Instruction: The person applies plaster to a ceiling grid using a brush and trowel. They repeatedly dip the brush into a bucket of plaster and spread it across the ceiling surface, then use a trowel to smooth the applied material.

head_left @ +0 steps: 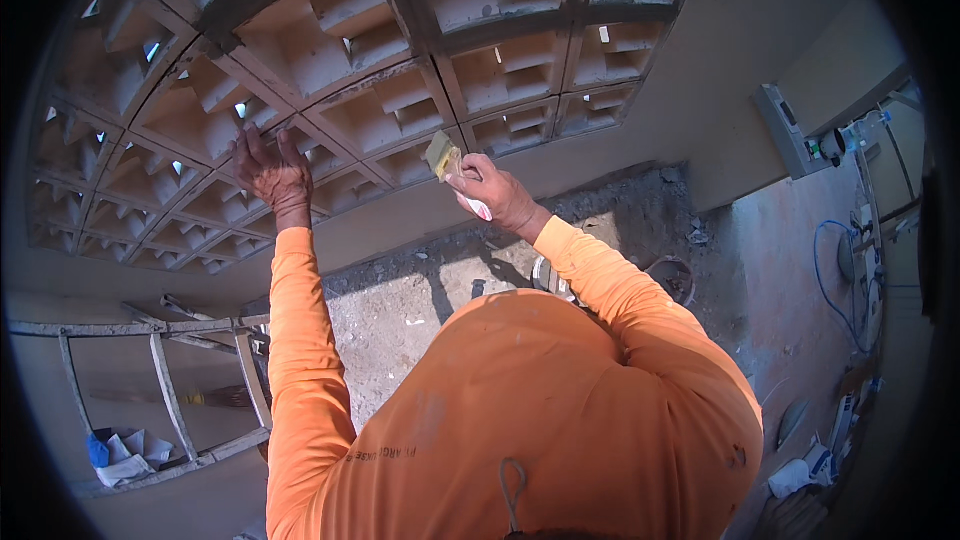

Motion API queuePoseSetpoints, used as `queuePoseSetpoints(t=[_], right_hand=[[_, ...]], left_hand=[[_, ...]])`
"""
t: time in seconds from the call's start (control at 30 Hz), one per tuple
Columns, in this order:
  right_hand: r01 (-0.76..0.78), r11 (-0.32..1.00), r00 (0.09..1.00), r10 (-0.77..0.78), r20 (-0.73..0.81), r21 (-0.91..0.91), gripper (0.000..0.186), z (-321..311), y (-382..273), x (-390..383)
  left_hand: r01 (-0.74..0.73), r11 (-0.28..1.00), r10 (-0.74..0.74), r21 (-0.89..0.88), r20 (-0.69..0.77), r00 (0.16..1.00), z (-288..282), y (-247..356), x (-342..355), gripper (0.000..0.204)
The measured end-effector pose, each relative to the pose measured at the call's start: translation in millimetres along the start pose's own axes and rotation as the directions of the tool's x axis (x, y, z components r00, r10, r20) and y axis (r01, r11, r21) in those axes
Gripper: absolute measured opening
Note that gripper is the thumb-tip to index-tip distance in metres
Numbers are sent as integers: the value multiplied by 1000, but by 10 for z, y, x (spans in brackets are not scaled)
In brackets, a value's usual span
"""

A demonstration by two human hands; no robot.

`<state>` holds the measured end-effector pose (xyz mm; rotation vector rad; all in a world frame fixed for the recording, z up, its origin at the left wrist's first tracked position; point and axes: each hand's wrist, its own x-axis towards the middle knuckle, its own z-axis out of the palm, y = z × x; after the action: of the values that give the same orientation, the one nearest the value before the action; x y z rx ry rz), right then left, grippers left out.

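A concrete breeze-block screen [350,100] with square recessed cells and small openings fills the upper part of the view. My left hand [270,172] rests against it at the left, fingers apart and bent over a ridge of the grid. My right hand [488,190] grips a paintbrush [440,155] with a yellowish head and a pale handle with red on it, held up at the screen's lower edge, right of my left hand. I cannot tell whether the bristles touch the screen.
A dirty metal ladder or frame [160,390] lies at the lower left with white and blue scraps. Below are a rubble-strewn floor [390,330] and a bucket [670,280]. At the right are a grey channel [780,130], a blue hose [830,275] and assorted items along the wall.
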<state>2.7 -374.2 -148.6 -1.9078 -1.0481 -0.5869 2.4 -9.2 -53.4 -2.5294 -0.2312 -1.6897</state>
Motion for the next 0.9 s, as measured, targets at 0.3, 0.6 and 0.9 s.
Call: queuePoseSetpoints(t=[0.3,0.6,0.9], right_hand=[[-357,903,844,202,-497,-240,25,-794,696,-321],[-169,985,976,172,-134,30,25,-274,267,-286],[-585,693,366,689,-625,421,15,-483,1015,-886]], left_hand=[[3,1000,-3,13,1,1000,29,-33,-27,59],[-10,1000,10,10,17,1000,16,-42,-26,59],[-12,1000,12,-26,1,1000,12,4,-13,61]])
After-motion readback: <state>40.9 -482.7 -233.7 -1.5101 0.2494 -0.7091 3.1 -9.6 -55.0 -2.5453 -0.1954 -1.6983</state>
